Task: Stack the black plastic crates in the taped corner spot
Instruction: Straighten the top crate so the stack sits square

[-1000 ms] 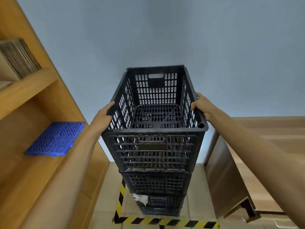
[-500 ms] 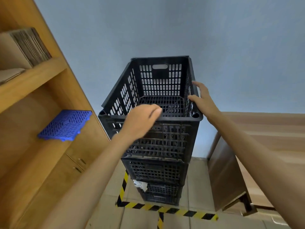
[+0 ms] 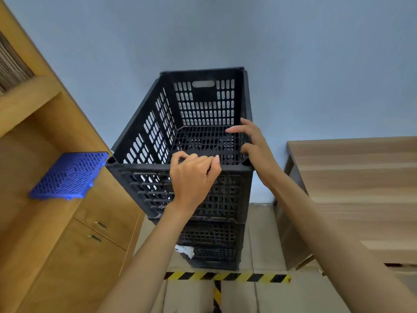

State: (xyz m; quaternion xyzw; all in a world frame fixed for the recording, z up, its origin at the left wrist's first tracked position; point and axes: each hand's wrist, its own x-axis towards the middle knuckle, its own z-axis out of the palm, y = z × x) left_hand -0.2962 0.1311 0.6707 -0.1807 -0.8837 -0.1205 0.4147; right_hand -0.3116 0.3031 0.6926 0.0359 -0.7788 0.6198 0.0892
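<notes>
The top crate (image 3: 180, 136) sits on a stack of black plastic crates (image 3: 209, 236) in the corner, the stack standing on the floor (image 3: 259, 224) just beyond the yellow-and-black tape (image 3: 228, 277) that marks the spot at 6 o'clock. The left hand (image 3: 194, 177) is at the crate's near rim, at about 7 o'clock of the opening, fingers curled loosely over the edge; whether it bears down or merely rests there cannot be told. The right hand (image 3: 255, 147) is at 3 o'clock, on the near right corner, fingers spread and partly open, touching the side wall rather than closed around it. The crate looks rigid and light: thin slotted walls, a ribbed rim, a lattice floor, so it should lift easily and keep its shape, though hard plastic can slide on hard plastic if set down skewed. The best holds are likely the thick rim along the two long sides, or the handle slot (image 3: 203, 83) in the far end wall at 12 o'clock. The top crate is empty; its lattice floor shows bare. Lower down, a scrap of white paper or a torn label (image 3: 185, 250) shows at the near face of a lower crate; whether it lies inside cannot be told. To the left, at 9 o'clock, a blue plastic grid (image 3: 67, 177) lies on a wooden shelf (image 3: 27, 102). A wooden counter (image 3: 352, 177) stands at 3 o'clock.
</notes>
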